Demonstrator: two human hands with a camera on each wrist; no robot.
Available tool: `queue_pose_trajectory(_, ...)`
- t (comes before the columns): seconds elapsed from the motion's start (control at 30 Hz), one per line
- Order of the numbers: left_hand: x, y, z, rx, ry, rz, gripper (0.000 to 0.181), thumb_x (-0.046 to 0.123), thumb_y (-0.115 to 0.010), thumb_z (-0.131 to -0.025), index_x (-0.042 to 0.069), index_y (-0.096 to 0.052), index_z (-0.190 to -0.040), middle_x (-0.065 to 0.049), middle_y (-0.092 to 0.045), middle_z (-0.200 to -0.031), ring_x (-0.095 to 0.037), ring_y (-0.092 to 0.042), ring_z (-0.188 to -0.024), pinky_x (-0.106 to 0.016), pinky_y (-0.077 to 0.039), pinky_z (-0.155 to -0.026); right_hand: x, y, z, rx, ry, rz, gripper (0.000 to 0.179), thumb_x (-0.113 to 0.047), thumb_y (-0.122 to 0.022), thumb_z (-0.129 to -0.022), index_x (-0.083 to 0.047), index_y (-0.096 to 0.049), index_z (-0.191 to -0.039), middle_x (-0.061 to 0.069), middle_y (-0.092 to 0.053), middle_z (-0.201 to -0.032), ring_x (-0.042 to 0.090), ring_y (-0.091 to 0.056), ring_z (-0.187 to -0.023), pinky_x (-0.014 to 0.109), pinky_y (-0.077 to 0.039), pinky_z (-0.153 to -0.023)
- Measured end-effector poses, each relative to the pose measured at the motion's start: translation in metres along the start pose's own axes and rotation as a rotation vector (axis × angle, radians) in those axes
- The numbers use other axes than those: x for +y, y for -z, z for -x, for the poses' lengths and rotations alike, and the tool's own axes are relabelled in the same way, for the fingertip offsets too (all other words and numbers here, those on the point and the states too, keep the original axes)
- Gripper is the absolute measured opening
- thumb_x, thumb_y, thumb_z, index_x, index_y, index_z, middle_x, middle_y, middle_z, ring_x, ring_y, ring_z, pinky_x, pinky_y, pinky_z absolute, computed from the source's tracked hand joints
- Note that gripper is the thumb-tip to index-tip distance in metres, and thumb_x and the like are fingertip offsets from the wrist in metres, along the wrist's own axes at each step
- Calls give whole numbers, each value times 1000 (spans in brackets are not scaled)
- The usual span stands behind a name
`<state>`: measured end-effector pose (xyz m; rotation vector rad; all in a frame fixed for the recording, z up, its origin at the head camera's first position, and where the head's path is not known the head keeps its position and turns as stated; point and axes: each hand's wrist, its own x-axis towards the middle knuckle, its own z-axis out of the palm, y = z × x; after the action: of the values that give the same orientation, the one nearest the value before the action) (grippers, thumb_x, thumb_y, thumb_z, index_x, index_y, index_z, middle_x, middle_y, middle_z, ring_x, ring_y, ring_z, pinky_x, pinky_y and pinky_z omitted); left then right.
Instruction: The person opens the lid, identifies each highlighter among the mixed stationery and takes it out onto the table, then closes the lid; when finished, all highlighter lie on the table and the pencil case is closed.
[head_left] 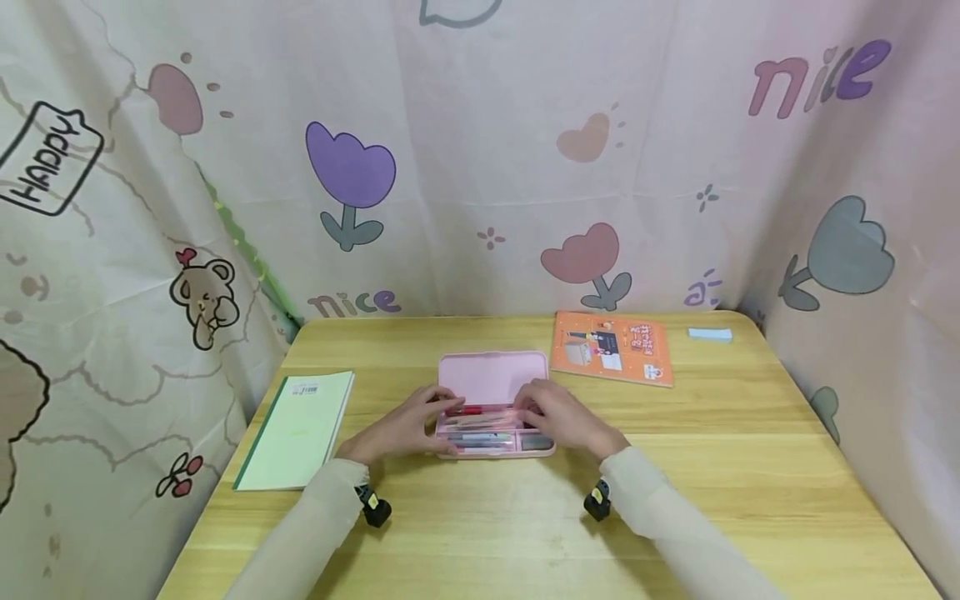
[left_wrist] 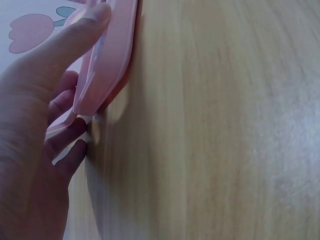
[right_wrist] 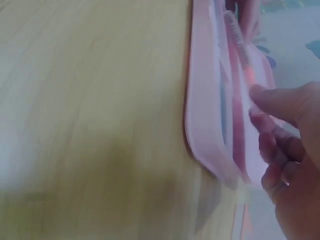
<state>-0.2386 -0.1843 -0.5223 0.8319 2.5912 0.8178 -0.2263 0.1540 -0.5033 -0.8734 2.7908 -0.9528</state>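
An open pink pencil case lies on the table with its lid tipped back. My left hand grips its left end, the thumb on the front wall of the case and the fingers around the side and back. Between thumb and fingertips, my right hand pinches the end of a slim pinkish pen over the rear compartment. A red pen lies at the back of that compartment. More pens fill the front compartment, beside a dark grey piece in the small right section.
A pale green notebook lies at the left of the wooden table. Behind the case to the right is an orange book, with a small pale blue block farther right. A printed curtain hangs around the table.
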Motion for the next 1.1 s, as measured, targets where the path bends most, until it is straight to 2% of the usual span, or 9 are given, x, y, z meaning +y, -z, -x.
queue_pose_trajectory(0.17, 0, -2, -3, 10, -8, -10, 98, 64, -89, -83, 23, -52, -164, 0, -44, -166, -30, -38, -157, -63, -37, -129, 20, 24, 24, 80, -46, -80, 10, -13, -71, -105, -13, -73, -115, -2, -70, -108, 13, -64, -100, 32, -60, -89)
queue_pose_trajectory(0.3, -1, -2, -5, 4, -20, -16, 99, 66, -88, -83, 23, -51, -164, -1, -43, -167, -31, -37, -158, -63, -36, -129, 43, 46, 55, 134, -113, -115, 12, -12, -72, -105, -17, -72, -116, -3, -70, -109, 14, -63, -99, 29, -58, -86)
queue_pose_trajectory(0.47, -1, -2, -5, -6, -17, 3, 99, 65, -88, -83, 24, -50, -165, -2, -41, -168, -33, -35, -160, -66, -36, -129, 80, 67, 96, 196, -196, -59, 13, -11, -70, -106, -18, -71, -117, 0, -71, -112, 14, -62, -98, 28, -55, -83)
queue_pose_trajectory(0.6, -2, -1, -4, -2, -24, 2, 97, 63, -88, -85, 23, -51, -165, -4, -42, -167, -34, -36, -159, -67, -36, -128, 103, 75, 117, 235, -225, 3, 9, -14, -69, -108, -15, -71, -117, 3, -70, -113, 15, -59, -96, 28, -52, -84)
queue_pose_trajectory(0.77, -3, 0, -3, 2, -31, -25, 96, 63, -87, -86, 22, -51, -164, -5, -43, -166, -34, -37, -157, -66, -37, -128, 117, 71, 121, 218, -237, -21, 9, -15, -69, -108, -13, -72, -117, 4, -68, -111, 12, -56, -90, 25, -49, -79)
queue_pose_trajectory(0.97, -2, -1, -2, 5, -36, -18, 95, 62, -87, -86, 20, -52, -164, -6, -44, -165, -33, -39, -155, -64, -39, -128, 123, 60, 109, 195, -244, -37, 9, -16, -69, -108, -13, -73, -116, 1, -67, -103, 14, -53, -87, 25, -46, -76)
queue_pose_trajectory(1.1, -1, -1, -3, -6, -26, -9, 95, 63, -87, -86, 23, -51, -165, -5, -43, -166, -33, -38, -155, -64, -39, -128, 122, 59, 103, 197, -247, -17, 7, -13, -72, -106, -14, -74, -113, 1, -67, -102, 15, -53, -88, 26, -45, -77)
